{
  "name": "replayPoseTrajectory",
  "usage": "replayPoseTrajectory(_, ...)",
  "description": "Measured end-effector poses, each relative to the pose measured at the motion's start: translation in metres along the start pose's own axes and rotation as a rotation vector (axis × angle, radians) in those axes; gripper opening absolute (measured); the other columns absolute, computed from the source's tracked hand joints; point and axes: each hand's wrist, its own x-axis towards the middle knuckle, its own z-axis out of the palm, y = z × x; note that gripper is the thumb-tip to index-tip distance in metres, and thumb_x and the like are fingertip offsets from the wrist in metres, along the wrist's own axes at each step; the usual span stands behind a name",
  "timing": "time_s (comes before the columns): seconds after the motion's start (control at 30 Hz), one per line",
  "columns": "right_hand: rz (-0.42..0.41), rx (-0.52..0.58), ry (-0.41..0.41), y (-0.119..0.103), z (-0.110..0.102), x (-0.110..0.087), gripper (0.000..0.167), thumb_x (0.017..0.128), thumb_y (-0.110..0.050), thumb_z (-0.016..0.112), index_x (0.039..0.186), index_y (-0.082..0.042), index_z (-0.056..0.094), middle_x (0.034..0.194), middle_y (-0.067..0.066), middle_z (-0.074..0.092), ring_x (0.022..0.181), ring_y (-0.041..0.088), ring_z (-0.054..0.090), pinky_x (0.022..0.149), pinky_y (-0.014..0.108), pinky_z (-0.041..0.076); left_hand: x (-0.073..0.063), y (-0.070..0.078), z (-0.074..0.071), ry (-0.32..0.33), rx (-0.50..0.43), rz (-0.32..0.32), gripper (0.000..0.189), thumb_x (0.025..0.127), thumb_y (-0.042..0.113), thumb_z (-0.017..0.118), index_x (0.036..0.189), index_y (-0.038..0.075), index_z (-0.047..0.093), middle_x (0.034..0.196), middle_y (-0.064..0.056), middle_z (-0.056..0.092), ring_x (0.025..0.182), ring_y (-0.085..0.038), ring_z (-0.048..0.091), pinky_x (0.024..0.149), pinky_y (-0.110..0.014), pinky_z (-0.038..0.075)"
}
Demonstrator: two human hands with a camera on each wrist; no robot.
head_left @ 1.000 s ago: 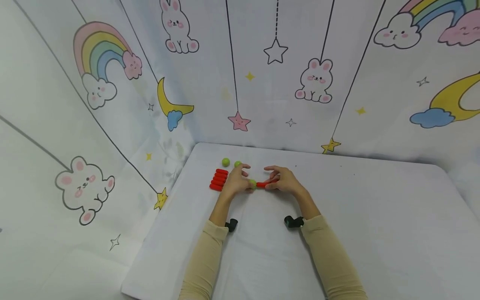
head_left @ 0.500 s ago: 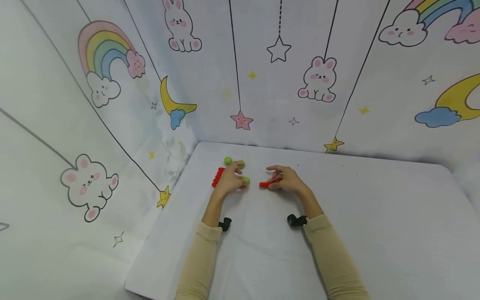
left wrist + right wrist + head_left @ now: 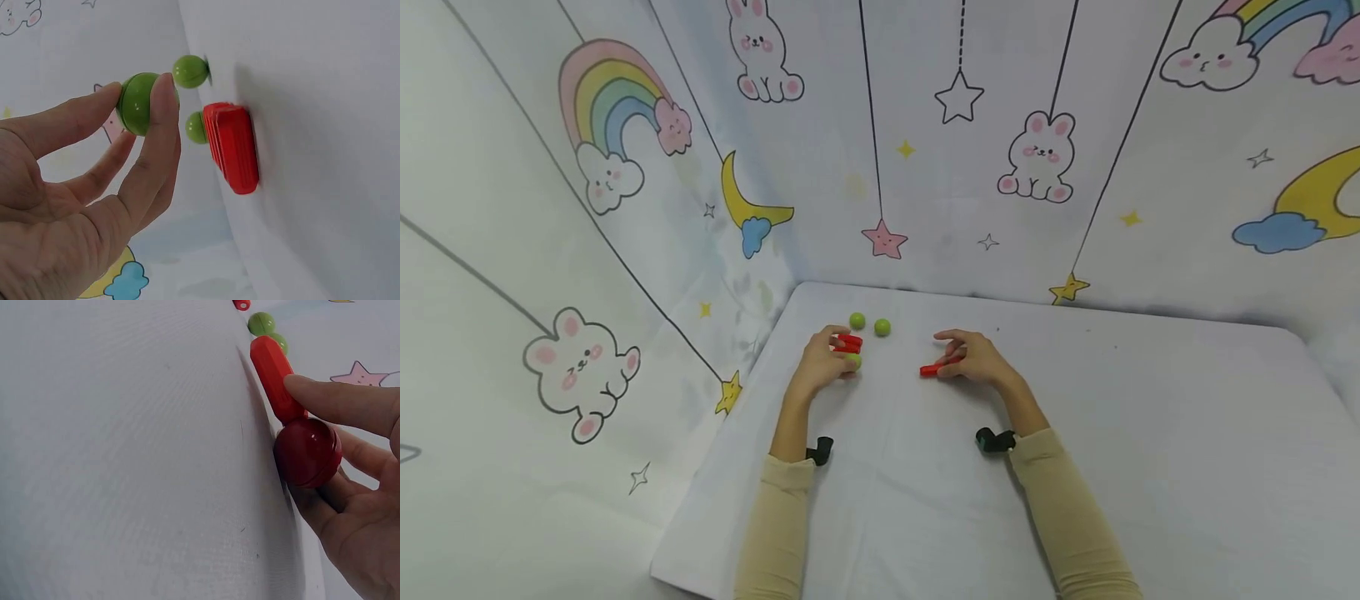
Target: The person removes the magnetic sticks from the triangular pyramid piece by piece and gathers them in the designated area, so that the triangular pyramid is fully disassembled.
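My left hand [image 3: 820, 363] pinches a glossy green ball [image 3: 139, 104] between thumb and fingers; the left wrist view shows it raised off the table. Just beyond that hand lies a row of red rods [image 3: 232, 150], partly covered by the fingers in the head view. My right hand [image 3: 976, 360] holds a red rod [image 3: 273, 372] by thumb and fingers, low over the white table. At the rod's near end a dark red ball [image 3: 307, 453] adjoins it, close to the palm. The rod's far end points left and is bare.
Two more green balls, one farther left [image 3: 857, 320] and one nearer [image 3: 882, 327], rest behind the row of rods. The white-covered table [image 3: 1150, 467] meets a printed cloth backdrop [image 3: 820, 150] at its back and left.
My left hand has moved left with the green ball, from the end of the red rod toward the row of rods. The right hand has stayed nearly still with its rod.
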Motion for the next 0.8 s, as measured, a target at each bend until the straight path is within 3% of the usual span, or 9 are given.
replayPoseTrajectory(0.3, 0.003, 0.004, 0.001, -0.001, -0.001, -0.001, 0.069, 0.081, -0.006, 0.088, 0.145, -0.007, 0.06, 0.111, 0.012, 0.062, 0.093, 0.021, 0.068, 0.08, 0.032, 0.051, -0.01, -0.01, -0.024, 0.0, 0.076, -0.049, 0.061, 0.089, -0.004, 0.069, 0.147, 0.0, 0.05, 0.143, -0.029, 0.049, 0.113, -0.039, 0.062, 0.083, -0.045, 0.063)
replayPoseTrajectory(0.47, 0.007, 0.015, 0.006, -0.001, -0.001, -0.001, 0.069, 0.081, -0.006, 0.089, 0.143, -0.007, 0.061, 0.111, 0.012, 0.063, 0.093, 0.02, 0.068, 0.079, 0.032, 0.05, -0.013, -0.015, -0.03, -0.009, 0.068, -0.069, 0.061, 0.089, -0.005, 0.071, 0.146, 0.0, 0.05, 0.141, -0.027, 0.049, 0.113, -0.039, 0.061, 0.086, -0.047, 0.062)
replayPoseTrajectory(0.8, 0.012, 0.031, 0.0, -0.002, -0.001, -0.002, 0.067, 0.081, -0.005, 0.088, 0.143, -0.005, 0.061, 0.113, 0.013, 0.063, 0.094, 0.02, 0.07, 0.079, 0.03, 0.052, -0.014, -0.023, -0.037, -0.002, 0.12, -0.102, 0.064, 0.085, -0.005, 0.076, 0.145, 0.001, 0.053, 0.139, -0.025, 0.051, 0.109, -0.039, 0.063, 0.081, -0.039, 0.063)
